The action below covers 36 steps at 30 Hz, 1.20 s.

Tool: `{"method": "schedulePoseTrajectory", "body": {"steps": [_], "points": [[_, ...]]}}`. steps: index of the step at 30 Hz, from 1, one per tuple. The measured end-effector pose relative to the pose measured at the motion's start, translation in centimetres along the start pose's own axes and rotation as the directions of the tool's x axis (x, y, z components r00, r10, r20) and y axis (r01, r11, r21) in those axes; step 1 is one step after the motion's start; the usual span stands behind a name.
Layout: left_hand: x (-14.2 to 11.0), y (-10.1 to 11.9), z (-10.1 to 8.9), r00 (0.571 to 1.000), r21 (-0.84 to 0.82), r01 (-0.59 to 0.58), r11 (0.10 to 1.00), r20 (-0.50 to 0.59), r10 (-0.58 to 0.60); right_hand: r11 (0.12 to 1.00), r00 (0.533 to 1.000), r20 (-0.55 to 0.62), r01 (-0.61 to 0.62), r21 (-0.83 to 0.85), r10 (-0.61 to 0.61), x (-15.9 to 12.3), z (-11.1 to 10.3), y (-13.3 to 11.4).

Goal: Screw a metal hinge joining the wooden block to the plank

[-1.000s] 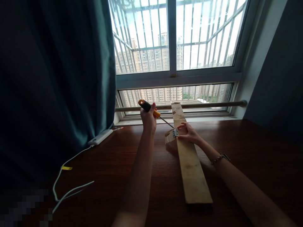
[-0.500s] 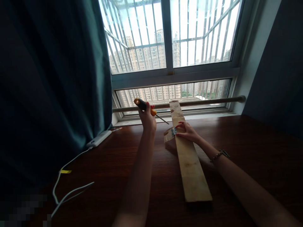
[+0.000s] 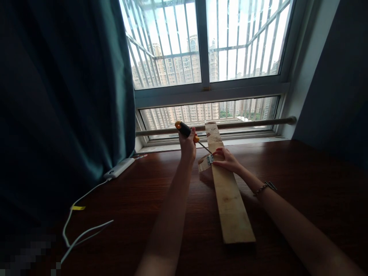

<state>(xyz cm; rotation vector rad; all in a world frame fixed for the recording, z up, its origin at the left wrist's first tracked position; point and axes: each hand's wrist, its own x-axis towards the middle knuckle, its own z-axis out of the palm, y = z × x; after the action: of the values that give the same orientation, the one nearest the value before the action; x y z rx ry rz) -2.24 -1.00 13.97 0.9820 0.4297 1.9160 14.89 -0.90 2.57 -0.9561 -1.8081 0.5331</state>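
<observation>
My left hand (image 3: pixel 188 146) is wrapped round the yellow-and-black handle of a screwdriver (image 3: pixel 184 129). Its shaft slants down to the right, and the tip meets the upper edge of a small metal hinge (image 3: pixel 210 159). The hinge lies across the joint between a long wooden board (image 3: pixel 231 203) and a short wood piece (image 3: pixel 202 165) that sticks out to the left. From the right, the thumb and forefinger of my right hand (image 3: pixel 228 160) press at the hinge's edge; whether a screw is between them is too small to tell.
The board rests on a dark reddish wooden surface (image 3: pixel 120 199), its far end by a rail (image 3: pixel 255 124) under the window. At left are a white power strip (image 3: pixel 120 168), its cable and a dark curtain (image 3: pixel 86 96). A bracelet (image 3: pixel 261 189) with thin metal pins circles my right wrist.
My left hand has moved right and slightly down with the screwdriver, bringing its tip from beside the board to the hinge. My right hand has stayed at the hinge.
</observation>
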Motion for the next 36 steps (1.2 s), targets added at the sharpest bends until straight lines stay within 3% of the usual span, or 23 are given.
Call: {"method": "schedulePoseTrajectory", "body": {"steps": [20, 30, 33, 36], "points": [[-0.7, -0.3, 0.5, 0.999, 0.074, -0.045, 0.996, 0.025, 0.043, 1.000, 1.000, -0.009, -0.008, 0.019, 0.009, -0.1, -0.1, -0.3], [-0.1, -0.6, -0.1, 0.987, 0.261, -0.113, 0.959, 0.141, 0.078, 1.000, 1.000, -0.010, -0.022, 0.012, 0.023, 0.0, -0.1, -0.4], [-0.2, -0.3, 0.0, 0.973, 0.252, -0.087, 0.964, 0.228, 0.028, 1.000, 1.000, -0.011, -0.014, 0.010, 0.014, -0.1, 0.0, -0.3], [-0.6, 0.4, 0.4, 0.949, 0.281, -0.145, 0.949, 0.310, 0.053, 1.000, 1.000, -0.013, -0.002, 0.009, 0.002, -0.1, 0.0, -0.2]]}}
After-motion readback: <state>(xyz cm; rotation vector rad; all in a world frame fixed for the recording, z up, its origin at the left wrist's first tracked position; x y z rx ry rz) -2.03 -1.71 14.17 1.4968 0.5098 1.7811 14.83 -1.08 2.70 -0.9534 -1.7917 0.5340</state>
